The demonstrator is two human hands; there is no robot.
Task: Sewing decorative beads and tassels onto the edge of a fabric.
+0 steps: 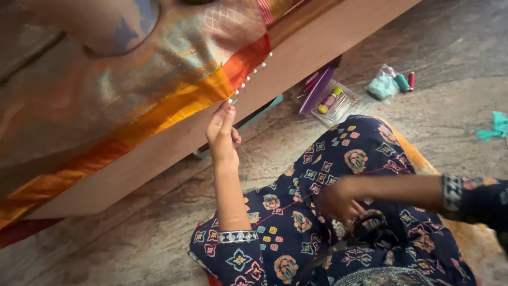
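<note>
A shimmering cloth with an orange border (174, 106) hangs over a wooden board (296, 58). A row of small white beads (253, 71) runs along the border's edge. My left hand (222, 135) is raised to that edge, its fingertips pressed together on the border where the bead row ends. My right hand (338, 201) rests low in my lap on the dark patterned dress (296, 212), blurred, with fingers curled. A small heap of white beads (337, 229) and black scissors (373, 233) lie right beside it.
On the stone floor (159, 233) beyond my knee stand a clear plastic box of sewing bits (333, 103) with a purple lid (316, 91), a plastic bag of teal stuff (383, 86) and thread spools (405, 81). A teal scrap (495, 127) lies far right.
</note>
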